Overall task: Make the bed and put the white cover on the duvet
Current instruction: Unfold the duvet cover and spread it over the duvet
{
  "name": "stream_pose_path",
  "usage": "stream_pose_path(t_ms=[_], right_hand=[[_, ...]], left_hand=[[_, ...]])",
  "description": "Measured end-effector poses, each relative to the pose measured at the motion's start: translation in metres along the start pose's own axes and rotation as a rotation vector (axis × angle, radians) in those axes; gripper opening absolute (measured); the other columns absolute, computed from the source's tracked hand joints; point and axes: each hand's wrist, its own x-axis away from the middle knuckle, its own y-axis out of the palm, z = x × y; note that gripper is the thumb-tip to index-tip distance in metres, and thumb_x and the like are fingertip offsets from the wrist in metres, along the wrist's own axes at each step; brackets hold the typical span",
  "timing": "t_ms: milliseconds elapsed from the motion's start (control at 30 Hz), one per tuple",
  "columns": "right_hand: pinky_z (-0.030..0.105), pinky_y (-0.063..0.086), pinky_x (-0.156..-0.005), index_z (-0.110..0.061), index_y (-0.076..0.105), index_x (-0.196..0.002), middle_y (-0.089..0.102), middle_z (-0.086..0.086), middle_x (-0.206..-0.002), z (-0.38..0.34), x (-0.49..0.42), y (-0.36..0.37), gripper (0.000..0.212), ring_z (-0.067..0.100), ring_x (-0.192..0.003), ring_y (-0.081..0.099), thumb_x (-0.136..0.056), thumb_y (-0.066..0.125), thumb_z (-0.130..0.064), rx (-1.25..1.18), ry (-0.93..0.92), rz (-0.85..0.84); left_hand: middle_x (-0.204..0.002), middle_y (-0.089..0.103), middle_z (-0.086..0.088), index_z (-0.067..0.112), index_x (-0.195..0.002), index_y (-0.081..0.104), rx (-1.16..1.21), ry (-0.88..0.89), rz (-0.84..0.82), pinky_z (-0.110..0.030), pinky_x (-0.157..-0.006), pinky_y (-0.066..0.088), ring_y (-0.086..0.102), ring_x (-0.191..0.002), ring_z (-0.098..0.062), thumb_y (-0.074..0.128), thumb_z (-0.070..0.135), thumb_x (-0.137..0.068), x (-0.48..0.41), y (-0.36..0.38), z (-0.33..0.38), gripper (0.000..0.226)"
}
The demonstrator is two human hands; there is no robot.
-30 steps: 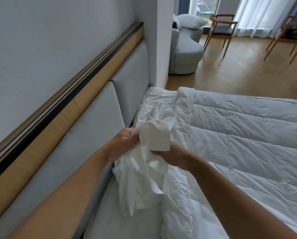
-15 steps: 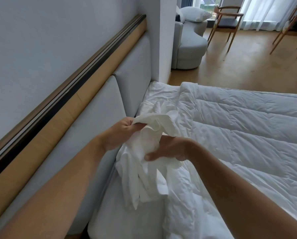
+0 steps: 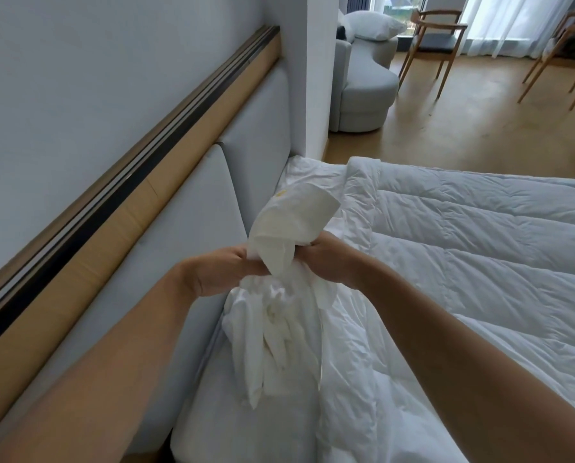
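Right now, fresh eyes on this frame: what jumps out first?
At centre frame the left hand and right hand grip a bunched white cover, whose loose end hangs down near the head of the bed. To the right the quilted duvet lies spread across the bed without a cover. To the left runs the grey padded headboard.

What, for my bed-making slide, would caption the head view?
The left hand and right hand grip the bunched white cover beside the duvet, near the headboard.
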Motion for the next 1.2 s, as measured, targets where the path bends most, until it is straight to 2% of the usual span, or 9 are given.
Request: stream_pose_path(t_ms=[133, 333, 467, 600, 800, 900, 1000, 1100, 1200], right_hand=[[0.013, 0.051, -0.074, -0.022, 0.068, -0.102, 0.067, -0.008, -0.098, 0.002, -0.001, 0.006, 0.019, 0.009, -0.092, 0.062, -0.105, 0.049, -0.018, -0.054, -0.012, 0.018], [0.041, 0.057, -0.097, -0.019, 0.063, -0.122, 0.07, 0.011, -0.118, 0.012, -0.007, 0.023, 0.026, 0.029, -0.111, 0.067, -0.102, 0.058, -0.034, -0.323, 0.028, -0.118], [0.043, 0.05, -0.105, -0.03, 0.051, -0.137, 0.064, -0.001, -0.124, 0.007, -0.015, 0.03, 0.083, 0.022, -0.117, 0.061, -0.066, 0.086, -0.055, -0.048, 0.063, -0.242], [0.015, 0.051, -0.08, -0.029, 0.063, -0.097, 0.065, -0.01, -0.094, -0.006, -0.022, 0.015, 0.003, 0.009, -0.088, 0.061, -0.099, 0.063, -0.031, -0.09, 0.016, -0.063], [0.014, 0.045, -0.059, -0.007, 0.071, -0.095, 0.069, 0.004, -0.086, -0.009, -0.03, 0.008, 0.021, 0.008, -0.071, 0.059, -0.101, 0.057, -0.022, 0.029, -0.076, 0.103], [0.016, 0.052, -0.063, -0.023, 0.07, -0.081, 0.069, -0.011, -0.074, -0.001, -0.028, 0.004, 0.022, -0.003, -0.066, 0.063, -0.1, 0.059, -0.018, -0.179, -0.072, 0.202], [0.031, 0.059, -0.08, -0.017, 0.071, -0.109, 0.076, -0.001, -0.095, 0.014, -0.024, -0.002, 0.019, 0.016, -0.092, 0.072, -0.092, 0.069, -0.026, -0.49, 0.014, -0.027], [0.04, 0.059, -0.089, -0.016, 0.063, -0.125, 0.073, 0.011, -0.111, 0.023, -0.019, 0.002, 0.047, 0.028, -0.105, 0.07, -0.081, 0.08, -0.017, -0.514, 0.084, -0.246], [0.037, 0.059, -0.089, -0.016, 0.066, -0.115, 0.075, 0.007, -0.105, 0.028, -0.022, 0.018, 0.033, 0.024, -0.101, 0.071, -0.085, 0.079, -0.011, -0.395, 0.11, -0.11]], left_hand=[[-0.094, 0.077, 0.014, 0.025, -0.101, 0.076, -0.038, 0.056, 0.14, -0.015, -0.077, 0.053, 0.072, -0.091, -0.001, 0.053, 0.022, -0.097, 0.002, 0.003, 0.011, 0.024], [-0.096, 0.071, -0.005, 0.009, -0.105, 0.069, -0.119, 0.142, 0.305, -0.033, -0.079, 0.058, 0.069, -0.087, -0.018, 0.056, 0.039, -0.095, 0.001, -0.002, 0.019, 0.034], [-0.086, 0.071, -0.001, 0.01, -0.097, 0.071, -0.241, 0.202, 0.292, -0.027, -0.067, 0.056, 0.068, -0.078, -0.015, 0.068, 0.043, -0.086, 0.007, -0.019, 0.05, 0.035], [-0.094, 0.074, -0.003, 0.008, -0.109, 0.066, -0.181, 0.069, 0.175, -0.027, -0.067, 0.058, 0.071, -0.083, -0.02, 0.083, 0.072, -0.058, 0.021, -0.034, 0.051, 0.084], [-0.126, 0.069, -0.011, 0.009, -0.134, 0.06, -0.359, -0.161, -0.076, -0.043, -0.104, 0.051, 0.065, -0.119, -0.03, 0.08, 0.002, -0.083, 0.019, -0.036, 0.035, 0.055], [-0.127, 0.068, -0.016, 0.007, -0.133, 0.061, -0.329, -0.12, 0.04, -0.051, -0.107, 0.049, 0.063, -0.119, -0.035, 0.07, 0.023, -0.093, 0.016, -0.04, 0.034, 0.044], [-0.128, 0.06, -0.031, 0.001, -0.13, 0.06, -0.217, -0.032, 0.216, -0.064, -0.107, 0.041, 0.056, -0.12, -0.051, 0.062, 0.04, -0.098, 0.005, -0.033, 0.024, 0.051], [-0.114, 0.071, -0.019, 0.002, -0.12, 0.065, -0.213, 0.035, 0.377, -0.054, -0.098, 0.054, 0.069, -0.105, -0.033, 0.053, 0.034, -0.102, -0.018, -0.009, 0.023, 0.039], [-0.105, 0.065, -0.002, 0.011, -0.111, 0.064, -0.443, 0.102, 0.502, -0.031, -0.088, 0.045, 0.061, -0.096, -0.016, 0.051, 0.04, -0.091, -0.045, 0.015, 0.033, 0.037]])
